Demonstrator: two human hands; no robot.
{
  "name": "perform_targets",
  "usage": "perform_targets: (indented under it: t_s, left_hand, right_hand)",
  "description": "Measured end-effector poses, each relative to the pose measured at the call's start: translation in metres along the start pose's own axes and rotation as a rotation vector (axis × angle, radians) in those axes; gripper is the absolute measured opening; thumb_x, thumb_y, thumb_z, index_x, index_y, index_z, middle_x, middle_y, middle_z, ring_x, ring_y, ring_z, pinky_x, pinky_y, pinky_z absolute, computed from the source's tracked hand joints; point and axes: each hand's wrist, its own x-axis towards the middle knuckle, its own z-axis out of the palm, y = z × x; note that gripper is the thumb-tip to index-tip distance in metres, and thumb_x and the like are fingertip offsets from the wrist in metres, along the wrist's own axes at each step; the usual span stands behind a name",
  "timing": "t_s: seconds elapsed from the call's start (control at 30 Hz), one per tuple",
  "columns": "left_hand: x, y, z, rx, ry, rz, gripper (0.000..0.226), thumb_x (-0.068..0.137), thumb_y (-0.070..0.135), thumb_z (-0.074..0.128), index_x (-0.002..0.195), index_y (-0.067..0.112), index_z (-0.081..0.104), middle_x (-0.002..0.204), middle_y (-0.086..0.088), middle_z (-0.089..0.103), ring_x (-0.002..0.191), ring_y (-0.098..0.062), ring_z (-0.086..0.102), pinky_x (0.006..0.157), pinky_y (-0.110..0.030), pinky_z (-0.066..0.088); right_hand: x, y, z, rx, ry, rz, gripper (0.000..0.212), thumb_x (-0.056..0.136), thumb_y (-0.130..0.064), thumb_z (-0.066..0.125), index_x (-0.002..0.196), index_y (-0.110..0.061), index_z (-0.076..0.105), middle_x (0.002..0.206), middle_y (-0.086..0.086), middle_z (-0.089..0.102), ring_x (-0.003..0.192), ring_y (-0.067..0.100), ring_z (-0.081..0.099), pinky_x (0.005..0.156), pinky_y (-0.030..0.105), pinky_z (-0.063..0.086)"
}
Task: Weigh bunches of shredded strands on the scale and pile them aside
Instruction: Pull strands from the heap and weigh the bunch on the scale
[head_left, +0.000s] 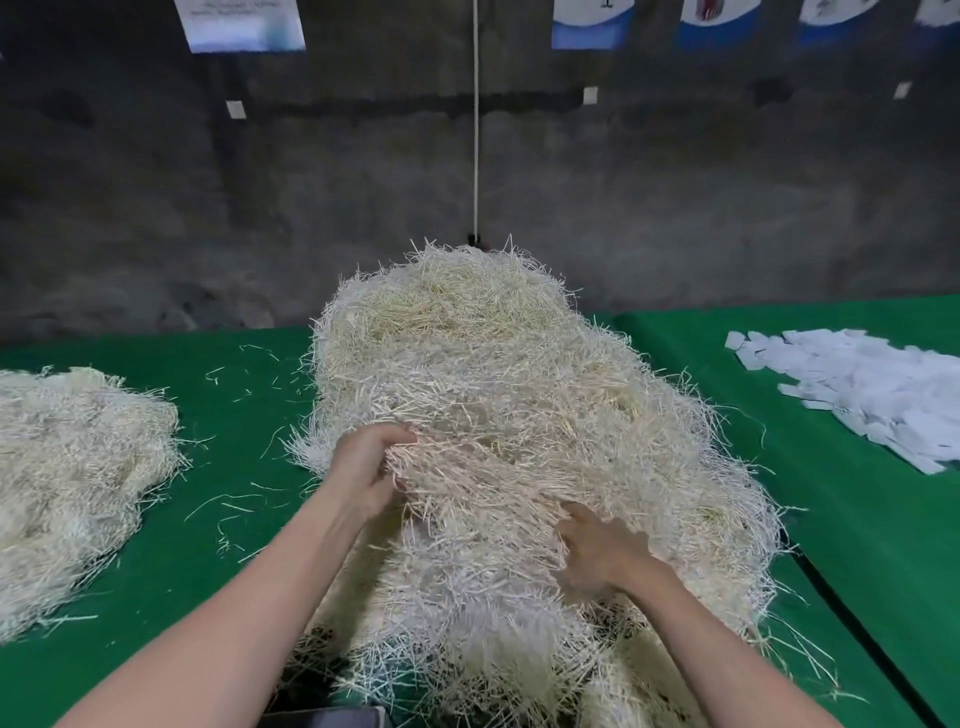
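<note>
**Drawing a bunch from the main heap**

A pale cream, tangled heap of shredded strands (483, 364) lies on the green surface (234, 519), its long axis running from the near edge toward the back wall. The left hand (363, 467) curls around a bunch (467, 483) whose strands lie roughly crosswise. The right hand (602, 556), fingers buried, apparently grips the same bunch.

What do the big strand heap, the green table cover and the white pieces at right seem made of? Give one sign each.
Strand heap: probably shredded paper, possibly plant fibre; thin, stiff, matte cream strips.
Table cover: likely felt-like cloth; flat green, no shine.
White pieces: apparently paper slips; flat, straight-edged, matte.
</note>
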Motion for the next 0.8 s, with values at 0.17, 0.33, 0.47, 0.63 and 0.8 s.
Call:
perform_targets:
  t_s: [0.17, 0.33, 0.47, 0.63, 0.8]
  left_hand:
    - [-0.002, 0.0, -0.008, 0.105, -0.034, 0.008, 0.063, 0.06, -0.004, 0.064, 0.12, -0.004, 0.05, 0.141, -0.016, 0.042, 0.135, -0.031, 0.034, 0.113, -0.051, 0.022]
    - [-0.003, -0.003, -0.021, 0.216, -0.152, 0.015, 0.101, 0.06, -0.018, 0.061, 0.148, 0.01, 0.021, 0.141, -0.021, 0.041, 0.131, -0.031, 0.04, 0.114, -0.055, 0.012]
    - [-0.014, 0.005, -0.021, 0.191, -0.322, 0.034, 0.075, 0.053, -0.021, 0.059, 0.12, 0.013, 0.05, 0.108, -0.007, 0.067, 0.111, -0.024, 0.059, 0.085, -0.03, 0.054]
    - [0.0, 0.001, -0.021, 0.716, -0.067, 0.142, 0.104, 0.064, 0.004, 0.08, 0.148, 0.021, 0.021, 0.134, -0.008, 0.048, 0.11, -0.018, 0.059, 0.09, -0.035, 0.051]
    - [0.005, 0.01, -0.027, 0.566, 0.201, 0.282, 0.119, 0.064, -0.002, 0.074, 0.151, 0.027, -0.002, 0.158, 0.002, 0.002, 0.144, -0.02, 0.008, 0.115, -0.053, 0.017]
  right_hand:
    - [-0.018, -0.003, -0.034, 0.208, 0.175, -0.169, 0.03, 0.085, -0.022, 0.057, 0.114, -0.029, 0.055, 0.118, -0.015, 0.052, 0.103, 0.013, 0.054, 0.09, 0.031, 0.048]
    - [-0.028, -0.024, -0.096, 0.656, 0.792, -0.318, 0.075, 0.074, 0.002, 0.066, 0.131, -0.037, 0.036, 0.142, -0.005, 0.035, 0.114, -0.001, 0.04, 0.081, 0.014, 0.046]
    - [-0.013, -0.05, -0.104, 0.422, 0.311, -0.308, 0.114, 0.074, 0.001, 0.07, 0.146, -0.044, -0.007, 0.155, -0.004, -0.02, 0.124, 0.008, 0.028, 0.095, 0.029, 0.043]
    - [-0.009, -0.066, -0.125, 0.878, 0.421, -0.309, 0.021, 0.087, 0.003, 0.055, 0.106, -0.005, 0.059, 0.106, 0.01, 0.059, 0.079, 0.0, 0.064, 0.061, 0.013, 0.05]
    - [-0.015, -0.059, -0.158, 0.73, 0.695, -0.214, 0.04, 0.081, -0.003, 0.066, 0.117, -0.012, 0.054, 0.108, -0.008, 0.052, 0.096, 0.01, 0.055, 0.072, 0.018, 0.04]
